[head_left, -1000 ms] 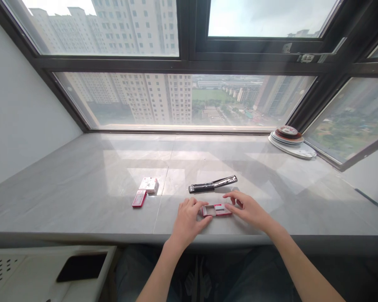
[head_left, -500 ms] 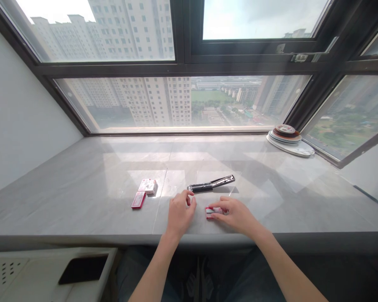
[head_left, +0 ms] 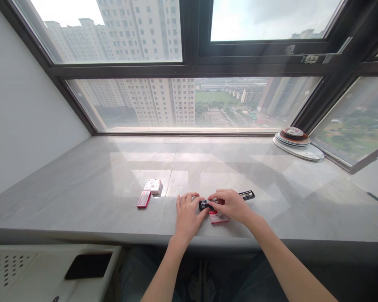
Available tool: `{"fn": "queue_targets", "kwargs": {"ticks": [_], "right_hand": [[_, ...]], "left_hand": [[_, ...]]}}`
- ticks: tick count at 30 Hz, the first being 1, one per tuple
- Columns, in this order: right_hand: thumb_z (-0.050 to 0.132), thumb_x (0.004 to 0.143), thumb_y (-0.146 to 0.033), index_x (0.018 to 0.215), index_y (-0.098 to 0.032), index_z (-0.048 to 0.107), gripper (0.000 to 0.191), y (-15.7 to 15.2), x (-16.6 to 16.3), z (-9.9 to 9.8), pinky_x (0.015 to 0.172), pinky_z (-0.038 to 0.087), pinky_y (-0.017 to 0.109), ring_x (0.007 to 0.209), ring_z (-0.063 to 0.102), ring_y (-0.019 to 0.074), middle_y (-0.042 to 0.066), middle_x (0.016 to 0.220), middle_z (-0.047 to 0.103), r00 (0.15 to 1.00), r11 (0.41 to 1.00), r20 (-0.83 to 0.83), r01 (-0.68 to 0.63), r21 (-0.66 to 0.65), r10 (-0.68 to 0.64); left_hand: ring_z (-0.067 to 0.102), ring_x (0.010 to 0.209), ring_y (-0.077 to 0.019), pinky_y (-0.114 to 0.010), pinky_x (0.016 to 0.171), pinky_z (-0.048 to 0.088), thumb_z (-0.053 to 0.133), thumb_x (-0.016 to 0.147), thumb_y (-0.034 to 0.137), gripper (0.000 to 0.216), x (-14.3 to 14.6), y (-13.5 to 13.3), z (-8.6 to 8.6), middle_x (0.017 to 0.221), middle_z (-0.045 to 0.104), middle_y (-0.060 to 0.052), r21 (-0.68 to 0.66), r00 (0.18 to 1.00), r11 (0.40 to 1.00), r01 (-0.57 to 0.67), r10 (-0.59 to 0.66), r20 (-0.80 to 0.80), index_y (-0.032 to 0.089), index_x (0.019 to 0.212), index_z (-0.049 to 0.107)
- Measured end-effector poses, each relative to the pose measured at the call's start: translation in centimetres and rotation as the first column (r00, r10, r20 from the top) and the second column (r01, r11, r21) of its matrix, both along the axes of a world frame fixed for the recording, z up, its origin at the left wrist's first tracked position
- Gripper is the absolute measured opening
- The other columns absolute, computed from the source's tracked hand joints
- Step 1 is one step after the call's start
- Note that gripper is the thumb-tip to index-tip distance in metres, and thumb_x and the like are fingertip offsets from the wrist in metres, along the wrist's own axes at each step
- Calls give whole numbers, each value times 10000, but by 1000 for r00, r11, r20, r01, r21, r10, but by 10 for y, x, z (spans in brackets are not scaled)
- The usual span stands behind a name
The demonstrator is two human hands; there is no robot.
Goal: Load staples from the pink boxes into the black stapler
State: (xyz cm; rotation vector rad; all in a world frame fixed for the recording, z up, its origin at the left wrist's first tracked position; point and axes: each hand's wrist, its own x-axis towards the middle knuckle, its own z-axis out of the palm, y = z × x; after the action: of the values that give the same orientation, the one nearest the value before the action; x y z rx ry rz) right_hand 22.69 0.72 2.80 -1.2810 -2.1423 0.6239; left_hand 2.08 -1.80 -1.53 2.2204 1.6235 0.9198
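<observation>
A black stapler (head_left: 246,195) lies on the grey stone sill (head_left: 82,184), most of it covered by my hands. My right hand (head_left: 231,205) is curled over its middle, fingertips pinched on it near its left end. My left hand (head_left: 186,214) rests flat on the sill with fingers stretched out and the thumb against the stapler's left tip. A small red-and-white box (head_left: 219,218) lies just under my right palm, towards me.
Left of my hands are a small white box (head_left: 153,186) and a flat red box (head_left: 144,199). Stacked plates (head_left: 297,142) sit at the far right corner by the window. A dark phone (head_left: 88,265) lies on a white perforated surface below left.
Both hands left the red-and-white box and went to the stapler. The stapler now lies nearer me, and the box lies closed below my right hand.
</observation>
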Motion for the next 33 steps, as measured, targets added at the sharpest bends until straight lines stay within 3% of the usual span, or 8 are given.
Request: {"fn": "queue_targets", "kwargs": {"ticks": [13,15,20,24,26,29,31,33], "right_hand": [[639,944,-419,1012,-250,785,234,2,-3,0,659,397,278,676,565,161,8,752,651,999,999,39,-2,-54,4],[657,926,-432,1044,-246,766,246,0,-1,3,636,377,274,656,561,162,-1,719,639,996,997,76,55,-47,-52],[611,946,-443,885,-235,726,246,-17,-7,7,591,312,273,621,543,161,-6,642,611,974,981,137,187,-41,-180],[599,955,-478,1095,-256,707,284,-36,-5,-4,597,343,268,607,516,154,-29,639,572,982,973,-47,175,-150,-184],[586,956,-543,1074,-231,703,354,-44,13,-14,585,353,265,599,496,147,-24,643,553,941,937,-159,255,-239,-297],[611,906,-656,1037,-190,693,490,-48,56,-27,483,278,253,495,419,115,-24,613,524,851,812,-199,356,-463,-487],[645,871,-683,1184,-201,661,575,-43,80,-29,433,218,243,440,386,93,-15,671,573,807,744,-238,327,-582,-541],[696,837,-675,1280,-217,625,641,-31,91,-24,424,226,235,446,387,80,-6,742,607,778,757,-348,237,-609,-524]], "left_hand": [[492,1293,-273,-608,1252,120,744,888,371,248,-3,5,1,1289,610,-20,-27,999,1000,9,-8,32,357,1130,693],[493,1294,-270,-602,1252,130,742,891,367,248,-3,4,1,1294,608,-18,-24,999,1000,6,-5,33,356,1133,690],[495,1286,-275,-581,1238,190,742,892,363,238,-3,4,2,1292,609,-24,-16,999,1000,4,-4,38,350,1125,695],[493,1280,-273,-549,1223,243,737,897,359,238,-3,5,2,1289,610,-26,-14,999,1000,5,-4,40,350,1131,696],[490,1282,-271,-533,1214,264,744,892,350,242,-3,5,2,1292,609,-22,-19,999,1000,9,-8,42,353,1129,697],[483,1286,-274,-515,1192,300,746,889,348,244,-3,7,1,1295,609,-18,-30,999,1000,10,-9,51,360,1129,703],[482,1283,-274,-504,1175,322,751,883,351,246,-3,9,0,1294,609,-13,-40,998,999,4,-2,59,366,1125,709],[484,1275,-276,-496,1158,339,764,870,361,247,-2,11,-1,1285,613,-10,-54,998,999,-1,5,64,369,1112,717]]}}
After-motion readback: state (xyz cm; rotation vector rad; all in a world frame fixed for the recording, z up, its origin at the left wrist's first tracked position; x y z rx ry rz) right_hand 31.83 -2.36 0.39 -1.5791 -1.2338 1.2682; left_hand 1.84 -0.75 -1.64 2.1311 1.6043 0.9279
